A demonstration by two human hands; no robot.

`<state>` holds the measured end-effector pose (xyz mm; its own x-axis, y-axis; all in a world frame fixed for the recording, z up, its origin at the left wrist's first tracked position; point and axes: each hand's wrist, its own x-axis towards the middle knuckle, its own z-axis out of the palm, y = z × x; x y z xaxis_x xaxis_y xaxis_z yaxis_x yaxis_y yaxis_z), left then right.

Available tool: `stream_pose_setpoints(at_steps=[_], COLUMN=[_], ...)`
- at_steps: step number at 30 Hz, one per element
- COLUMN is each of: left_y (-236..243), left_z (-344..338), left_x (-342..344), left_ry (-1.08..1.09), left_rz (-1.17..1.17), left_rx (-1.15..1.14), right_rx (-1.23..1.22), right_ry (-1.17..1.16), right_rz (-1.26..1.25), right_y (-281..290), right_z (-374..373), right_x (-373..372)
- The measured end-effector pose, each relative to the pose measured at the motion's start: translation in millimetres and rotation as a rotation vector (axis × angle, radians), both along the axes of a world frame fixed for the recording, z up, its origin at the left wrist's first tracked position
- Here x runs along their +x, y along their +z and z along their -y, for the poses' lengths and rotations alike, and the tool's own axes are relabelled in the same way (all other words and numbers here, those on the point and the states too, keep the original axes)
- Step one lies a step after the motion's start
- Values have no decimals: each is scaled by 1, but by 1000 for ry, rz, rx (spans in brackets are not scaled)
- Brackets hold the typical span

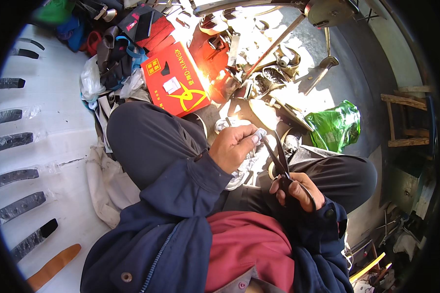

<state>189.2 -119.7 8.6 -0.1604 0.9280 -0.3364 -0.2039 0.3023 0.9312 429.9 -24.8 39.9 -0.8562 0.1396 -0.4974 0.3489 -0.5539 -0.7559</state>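
Above my lap, my left hand pinches a small pale grey scrap between thumb and fingertips; what it is made of I cannot tell. My right hand grips the dark handles of a pair of scissors. The scissor blades point up and away from me, parted, with one tip close to the grey scrap. Whether it touches I cannot make out. Below and behind my left hand, a whitish shoe with laces shows partly between my knees.
A red shoe box lies past my left knee. Several worn shoes and metal rods are heaped ahead in bright sun. A green plastic bag sits beyond my right knee. Dark curved strips hang along the pale surface at left. A wooden stool stands far right.
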Motion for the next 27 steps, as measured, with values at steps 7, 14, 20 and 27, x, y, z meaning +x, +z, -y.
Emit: stream_pose_setpoints(at_steps=[7, 14, 20, 27], left_y=[-1, 0, 1, 0], left_z=[2, 0, 0, -1], left_x=[-3, -5, -7, -8], left_ry=[56, 53, 16, -11], left_rz=[97, 71, 53, 61], left_rx=[10, 4, -45, -52], right_rx=[-25, -59, -42, -17], right_ry=[38, 7, 23, 41], right_rz=[-12, 27, 45, 59], right_y=[0, -2, -4, -5], right_z=[-3, -4, -6, -7], right_x=[0, 2, 3, 4])
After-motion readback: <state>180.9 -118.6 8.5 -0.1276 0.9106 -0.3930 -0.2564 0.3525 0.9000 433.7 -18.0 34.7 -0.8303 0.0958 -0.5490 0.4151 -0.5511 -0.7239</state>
